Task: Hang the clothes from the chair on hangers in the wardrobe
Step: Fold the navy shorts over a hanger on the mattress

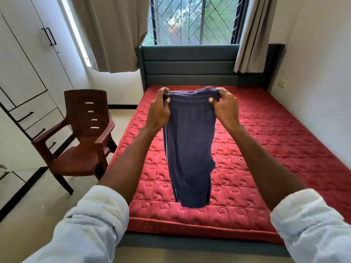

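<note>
I see navy shorts [190, 149] hanging between my hands, left hand [158, 111] and right hand [226, 109] each pinching the waistband above the bed [275, 139].

The navy shorts [190, 149] hang in front of the red mattress [266, 139] and hide the middle strip of it. Their waistband is bunched inside each grip, so the fingertips of the left hand [159, 111] and the right hand [226, 109] are mostly covered by cloth; only the thumbs show. The right hand and the waistband top are a little blurred. A thin pale thing [241, 160] lies on the mattress right of the shorts, too small to tell what it is. The wardrobe [28, 63] is cut by the left edge. Both sleeves [91, 224] run out of the bottom edge. The curtains [108, 35] cover parts of the window [191, 19] and the headboard [188, 67].
</note>
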